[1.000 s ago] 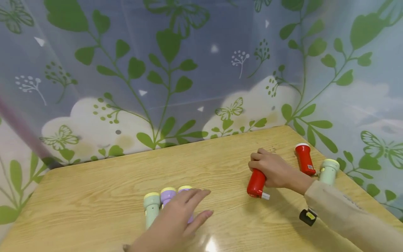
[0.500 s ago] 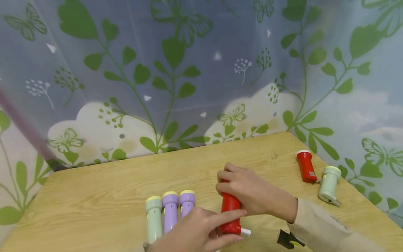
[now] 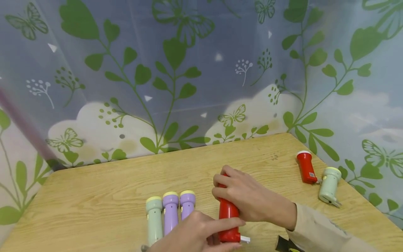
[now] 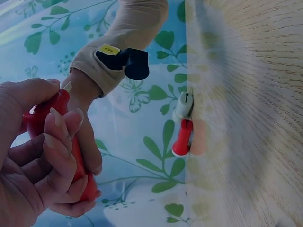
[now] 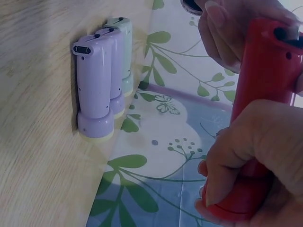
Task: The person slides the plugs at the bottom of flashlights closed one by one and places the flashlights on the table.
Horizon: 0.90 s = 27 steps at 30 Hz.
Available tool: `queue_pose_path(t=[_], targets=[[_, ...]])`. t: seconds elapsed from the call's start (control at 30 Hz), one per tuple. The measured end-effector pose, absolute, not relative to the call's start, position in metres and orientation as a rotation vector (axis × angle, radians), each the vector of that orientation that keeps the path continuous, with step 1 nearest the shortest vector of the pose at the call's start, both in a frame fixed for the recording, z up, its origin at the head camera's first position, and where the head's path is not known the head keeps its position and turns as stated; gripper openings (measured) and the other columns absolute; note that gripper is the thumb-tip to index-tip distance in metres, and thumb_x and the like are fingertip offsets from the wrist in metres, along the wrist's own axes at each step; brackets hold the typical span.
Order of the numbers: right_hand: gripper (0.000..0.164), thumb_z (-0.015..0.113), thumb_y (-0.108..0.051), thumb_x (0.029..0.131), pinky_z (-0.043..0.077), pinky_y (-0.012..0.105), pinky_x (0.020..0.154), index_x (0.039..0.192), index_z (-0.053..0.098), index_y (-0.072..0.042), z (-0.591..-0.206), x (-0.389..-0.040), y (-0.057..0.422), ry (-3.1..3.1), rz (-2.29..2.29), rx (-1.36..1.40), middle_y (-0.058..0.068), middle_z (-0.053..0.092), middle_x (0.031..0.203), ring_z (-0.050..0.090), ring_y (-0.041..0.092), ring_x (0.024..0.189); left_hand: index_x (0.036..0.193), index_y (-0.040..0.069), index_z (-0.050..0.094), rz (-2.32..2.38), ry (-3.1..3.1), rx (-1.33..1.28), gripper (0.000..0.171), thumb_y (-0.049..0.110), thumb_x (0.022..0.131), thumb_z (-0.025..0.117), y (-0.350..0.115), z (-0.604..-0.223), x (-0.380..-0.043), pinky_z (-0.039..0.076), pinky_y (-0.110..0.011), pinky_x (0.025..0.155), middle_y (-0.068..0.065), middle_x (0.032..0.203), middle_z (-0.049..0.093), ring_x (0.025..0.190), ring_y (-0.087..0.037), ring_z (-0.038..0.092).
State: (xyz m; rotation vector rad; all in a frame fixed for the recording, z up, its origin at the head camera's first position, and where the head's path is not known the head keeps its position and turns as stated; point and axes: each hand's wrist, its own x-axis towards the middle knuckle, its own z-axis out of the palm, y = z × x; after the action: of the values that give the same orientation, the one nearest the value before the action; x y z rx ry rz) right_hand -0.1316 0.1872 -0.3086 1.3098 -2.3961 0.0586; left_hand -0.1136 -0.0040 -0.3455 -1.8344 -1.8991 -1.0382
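Held red flashlight: right of nearest purple flashlight, above table. Right hand gripping its head end, left hand pinching plug end. Left of that purple: second purple flashlight, mint flashlight. Well right: spare red flashlight, other mint flashlight. Risk: slackened grip dropping glossy casing; leftward swing striking nearest purple.

No text, brand or number is legible. Head view, right side of frame: red flashlight bears a pale square label, too small to read. Lower right: beige sleeve carries indistinct dark marking. Left wrist view, upper left: yellow label on black wrist-worn device; characters unreadable.
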Motion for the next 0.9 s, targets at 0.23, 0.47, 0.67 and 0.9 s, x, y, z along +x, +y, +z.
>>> queue_pose_path(t=[0.23, 0.47, 0.67, 0.9], targets=[[0.025, 0.08, -0.012, 0.069, 0.044, 0.023, 0.066, 0.079, 0.058, -0.019, -0.308, -0.129, 0.186, -2.344, 0.153, 1.377, -0.006, 0.053, 0.089, 0.042, 0.013, 0.084, 0.122, 0.011, 0.057, -1.082, -1.936, -1.864, 0.037, 0.015, 0.088, 0.072, -0.008, -0.34, -0.107, 0.037, 0.0, 0.056, 0.008, 0.063, 0.059, 0.052, 0.012, 0.043], [0.031, 0.083, -0.016, 0.067, 0.042, 0.02, 0.064, 0.079, 0.054, -0.021, -0.304, -0.123, 0.184, -2.35, 0.22, 1.419, -0.008, 0.051, 0.088, 0.04, 0.01, 0.084, 0.128, 0.007, 0.053, -1.041, -1.943, -1.94, 0.049, 0.013, 0.084, 0.074, -0.015, -0.336, -0.105, 0.037, -0.001, 0.058, 0.007, 0.06, 0.06, 0.052, 0.012, 0.042], [0.035, 0.085, -0.016, 0.063, 0.043, 0.02, 0.066, 0.079, 0.053, -0.021, -0.303, -0.12, 0.183, -2.333, 0.241, 1.437, -0.009, 0.051, 0.088, 0.04, 0.01, 0.086, 0.129, 0.006, 0.052, -1.016, -1.971, -1.99, 0.05, 0.012, 0.084, 0.072, -0.018, -0.334, -0.104, 0.038, -0.001, 0.06, 0.007, 0.062, 0.063, 0.053, 0.012, 0.045], [0.037, 0.086, -0.017, 0.062, 0.043, 0.021, 0.068, 0.079, 0.053, -0.021, -0.303, -0.119, 0.184, -2.32, 0.242, 1.449, -0.009, 0.051, 0.088, 0.04, 0.011, 0.086, 0.132, 0.006, 0.048, -1.018, -2.01, -2.045, 0.051, 0.008, 0.086, 0.069, -0.018, -0.331, -0.102, 0.039, -0.001, 0.061, 0.005, 0.062, 0.062, 0.056, 0.012, 0.047]])
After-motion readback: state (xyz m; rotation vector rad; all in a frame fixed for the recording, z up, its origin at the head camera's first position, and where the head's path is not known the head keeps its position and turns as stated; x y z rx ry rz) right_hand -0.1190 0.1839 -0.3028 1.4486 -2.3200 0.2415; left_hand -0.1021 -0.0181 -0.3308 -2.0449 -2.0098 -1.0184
